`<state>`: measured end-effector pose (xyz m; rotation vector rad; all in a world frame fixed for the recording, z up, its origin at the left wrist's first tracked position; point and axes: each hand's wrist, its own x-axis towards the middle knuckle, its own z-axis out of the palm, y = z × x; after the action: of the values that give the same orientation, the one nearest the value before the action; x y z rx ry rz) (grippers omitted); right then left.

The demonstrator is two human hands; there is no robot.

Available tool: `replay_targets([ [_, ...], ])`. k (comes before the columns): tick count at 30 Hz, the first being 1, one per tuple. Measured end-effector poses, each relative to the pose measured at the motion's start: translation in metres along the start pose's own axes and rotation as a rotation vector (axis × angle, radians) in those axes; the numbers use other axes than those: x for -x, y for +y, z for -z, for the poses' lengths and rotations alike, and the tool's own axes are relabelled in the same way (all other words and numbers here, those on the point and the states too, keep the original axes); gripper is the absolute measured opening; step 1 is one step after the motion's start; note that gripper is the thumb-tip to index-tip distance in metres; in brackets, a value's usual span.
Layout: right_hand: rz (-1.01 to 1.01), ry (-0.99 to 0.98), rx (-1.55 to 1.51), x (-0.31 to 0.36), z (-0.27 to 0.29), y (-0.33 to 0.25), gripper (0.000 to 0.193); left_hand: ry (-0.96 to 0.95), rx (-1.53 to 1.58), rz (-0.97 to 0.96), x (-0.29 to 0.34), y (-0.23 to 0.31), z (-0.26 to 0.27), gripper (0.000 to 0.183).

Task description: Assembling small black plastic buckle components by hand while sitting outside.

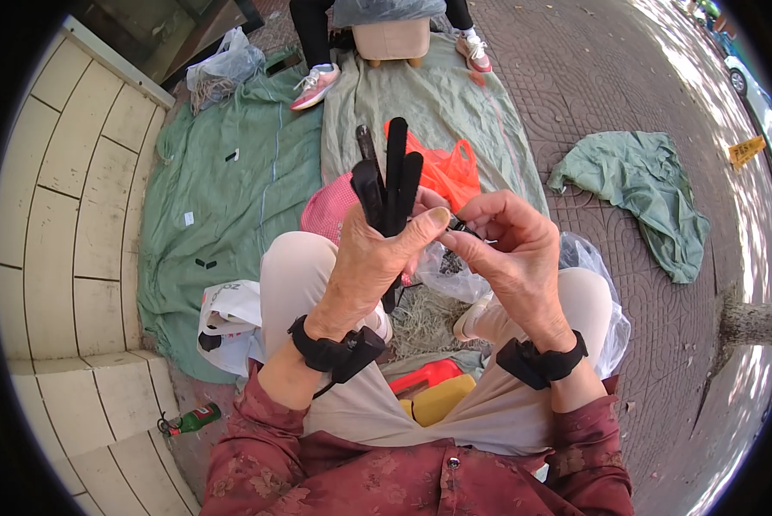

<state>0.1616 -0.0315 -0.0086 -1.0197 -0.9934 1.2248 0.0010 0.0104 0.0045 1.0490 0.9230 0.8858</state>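
Part-hidden orange bag [459,172], grn cloth [442,103] behind blk strips [395,172], L hand [369,267]

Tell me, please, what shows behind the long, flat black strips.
A pink patterned item at left, an orange-red plastic bag at right, and pale green cloth sheeting beyond. Whatever the black strips and left hand cover cannot be seen.

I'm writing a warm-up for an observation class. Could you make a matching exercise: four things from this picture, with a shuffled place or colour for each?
1. Black strips
2. Bottle
3. Other person's shoes
4. Crumpled cloth

A. Mainly pink
B. On the paving to the right
C. In the left hand
D. Beside the block wall, lower left

Pairs: 1-C, 2-D, 3-A, 4-B
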Motion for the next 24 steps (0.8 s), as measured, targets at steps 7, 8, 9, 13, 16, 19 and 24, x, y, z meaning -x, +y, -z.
replay_targets([
  [7, 0.132, -0.001, 0.269, -0.001, 0.001, 0.009, 0.014, 0.103, -0.212, -0.169, 0.000, -0.007, 0.000, 0.018],
  [8, 0.111, -0.008, 0.321, -0.001, 0.003, 0.009, 0.013, 0.143, -0.190, -0.193, 0.000, -0.008, 0.000, 0.018],
  [9, 0.110, -0.009, 0.320, -0.001, 0.003, 0.010, 0.013, 0.144, -0.190, -0.192, -0.001, -0.010, 0.002, 0.018],
  [13, 0.095, 0.008, 0.315, -0.001, 0.003, 0.009, 0.013, 0.161, -0.249, -0.199, -0.004, -0.010, 0.007, 0.020],
  [16, 0.118, 0.012, 0.268, 0.000, -0.001, 0.012, 0.013, 0.089, -0.353, -0.127, -0.002, -0.007, 0.009, 0.023],
  [19, 0.142, -0.045, 0.280, -0.001, 0.004, 0.012, 0.015, 0.028, -0.401, -0.119, 0.000, -0.002, 0.006, 0.027],
  [24, -0.005, -0.078, 0.317, 0.002, 0.000, 0.004, 0.015, 0.062, -0.360, -0.185, 0.004, 0.001, 0.004, 0.028],
])
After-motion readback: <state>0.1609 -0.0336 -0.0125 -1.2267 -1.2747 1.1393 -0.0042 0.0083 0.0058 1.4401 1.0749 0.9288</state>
